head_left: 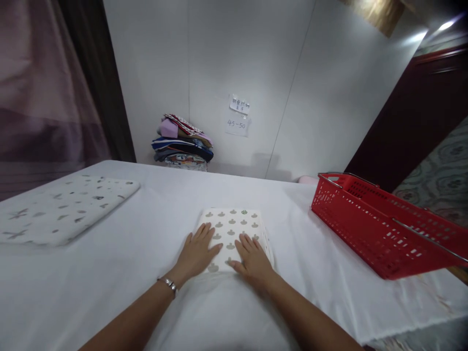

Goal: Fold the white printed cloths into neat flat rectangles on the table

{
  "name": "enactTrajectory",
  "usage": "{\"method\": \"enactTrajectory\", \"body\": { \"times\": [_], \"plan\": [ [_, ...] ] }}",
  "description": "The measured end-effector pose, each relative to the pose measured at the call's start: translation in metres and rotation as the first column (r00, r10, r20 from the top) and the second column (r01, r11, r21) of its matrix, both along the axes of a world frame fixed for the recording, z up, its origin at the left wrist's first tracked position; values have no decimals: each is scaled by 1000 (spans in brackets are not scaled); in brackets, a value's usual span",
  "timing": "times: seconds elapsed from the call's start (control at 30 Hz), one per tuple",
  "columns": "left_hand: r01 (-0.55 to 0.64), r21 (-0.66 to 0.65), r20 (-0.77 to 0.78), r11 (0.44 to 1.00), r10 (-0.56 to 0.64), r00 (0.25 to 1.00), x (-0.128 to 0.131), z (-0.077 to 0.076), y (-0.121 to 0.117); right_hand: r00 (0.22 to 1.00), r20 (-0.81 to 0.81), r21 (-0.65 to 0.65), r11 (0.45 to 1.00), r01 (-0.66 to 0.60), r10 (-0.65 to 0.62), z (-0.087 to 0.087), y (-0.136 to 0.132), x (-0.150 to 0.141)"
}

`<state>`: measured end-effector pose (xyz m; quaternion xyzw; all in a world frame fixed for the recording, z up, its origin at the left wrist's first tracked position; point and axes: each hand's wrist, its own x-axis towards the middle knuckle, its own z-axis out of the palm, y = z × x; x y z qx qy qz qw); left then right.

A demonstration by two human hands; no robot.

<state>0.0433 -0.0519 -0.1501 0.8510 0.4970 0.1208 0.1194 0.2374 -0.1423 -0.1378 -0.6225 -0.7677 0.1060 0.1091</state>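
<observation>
Left hand (197, 251) and right hand (256, 261) are resting on this folded printed cloth (231, 224)
Fingers (245, 242) are lying flat, loosely spread, gripping nothing.

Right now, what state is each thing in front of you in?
Left hand: open, palm down on the printed cloth
Right hand: open, palm down, same cloth
Mushroom-like-print cloth: folded, flat
Scattered-print white cloth: lying flat, apparently folded
Red plastic basket: upright, open-topped
Fabric pile: stacked, uneven
White tablecloth: spread, wrinkled at right
Silver-coloured bracelet: worn, left wrist
</observation>
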Motion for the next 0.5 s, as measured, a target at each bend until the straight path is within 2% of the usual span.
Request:
{"method": "enactTrajectory", "body": {
  "times": [0.1,0.2,0.3,0.37,0.4,0.5],
  "plan": [
    [0,-1,22,1000,0,1000,0,-1,1,1000,-29,-31,999,3,-4,8,-1,-1],
    [-6,-17,39,1000,7,999,-1,0,0,990,-140,-38,999,18,-24,19,-1,7],
    [5,-37,80,999,-2,997,-2,-1,2,936,-297,17,979,201,-187,22,5,30],
    [-16,-61,115,998,23,993,-3,-3,5,842,-413,-9,926,376,-346,15,13,50],
    [-45,-72,137,996,55,989,-3,-5,6,778,-471,-63,896,440,-416,10,17,59],
    [-164,-84,216,983,178,960,-4,-8,10,584,-587,-263,814,518,-561,-6,29,79]
  ]
}}
